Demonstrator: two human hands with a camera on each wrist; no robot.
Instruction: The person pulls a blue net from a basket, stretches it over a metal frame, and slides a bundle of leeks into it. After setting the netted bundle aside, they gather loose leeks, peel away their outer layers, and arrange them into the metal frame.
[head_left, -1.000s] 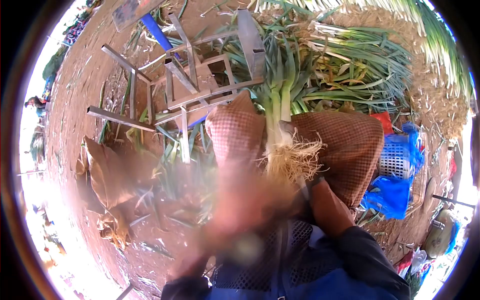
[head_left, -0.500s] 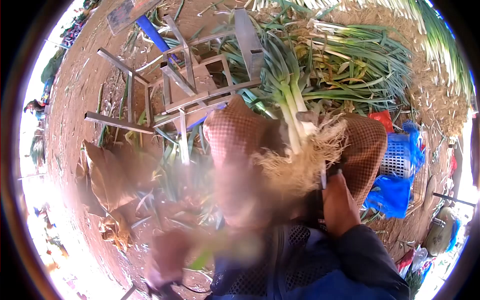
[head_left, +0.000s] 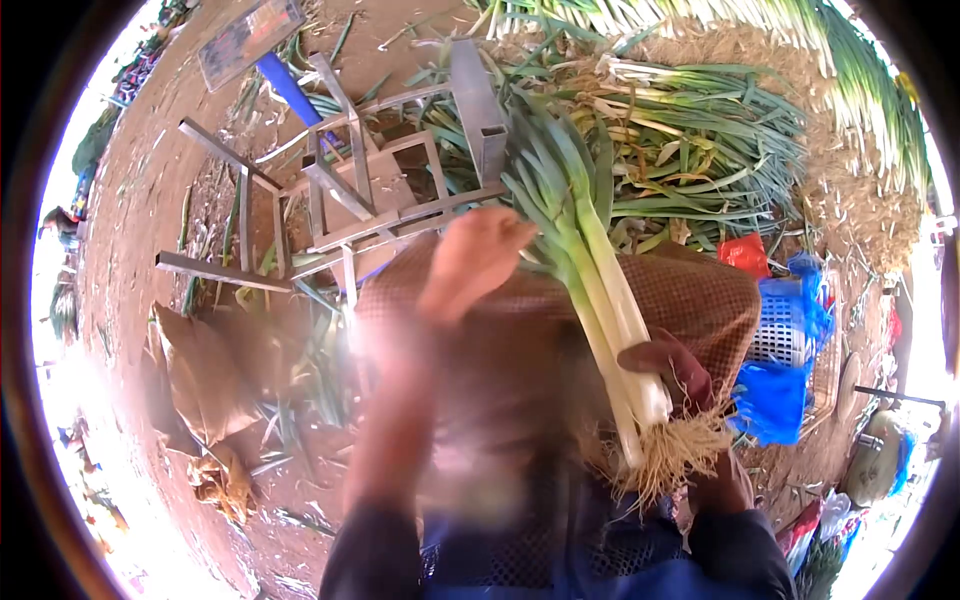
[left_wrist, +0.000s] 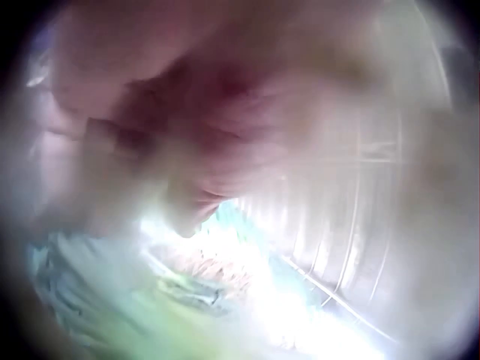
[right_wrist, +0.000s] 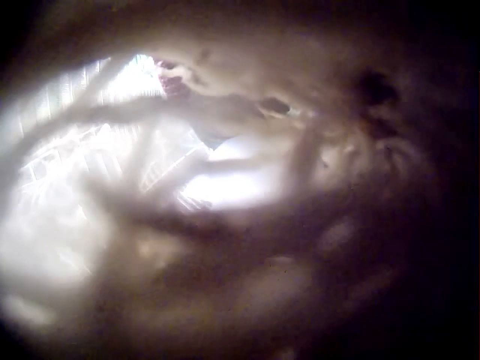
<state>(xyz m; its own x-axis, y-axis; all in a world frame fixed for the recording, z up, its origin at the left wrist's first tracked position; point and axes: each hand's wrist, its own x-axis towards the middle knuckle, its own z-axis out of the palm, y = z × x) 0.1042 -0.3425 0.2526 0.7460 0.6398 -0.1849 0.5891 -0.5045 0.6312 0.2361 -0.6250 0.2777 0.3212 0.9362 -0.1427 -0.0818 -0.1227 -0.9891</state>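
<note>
My right hand [head_left: 685, 365] grips a small bunch of leeks [head_left: 606, 300] by the white lower stalks, the thumb lying across them. Pale, shaggy roots [head_left: 680, 455] hang toward my body and, blurred, fill much of the right wrist view. The green leaves point away, slanting up and left over my checked apron [head_left: 470, 360]. My left hand [head_left: 478, 258] is raised beside the leaves, fingers bent and fingertips right at their left edge. In the left wrist view the bent fingers [left_wrist: 225, 150] are blurred; I cannot tell whether they pinch a leaf.
A metal stool frame [head_left: 355, 215] lies tipped over ahead on the left. Loose leeks [head_left: 710, 150] lie in a heap ahead on the right, with rows of leeks [head_left: 870, 110] behind. To the right stands a crate [head_left: 785, 325] with blue plastic [head_left: 775, 400]; a brown sack [head_left: 205, 375] is left.
My left hand has gone from low by my body, with a blurred green strip near it, up to the leek leaves. The right hand and leeks have shifted right and nearer my body.
</note>
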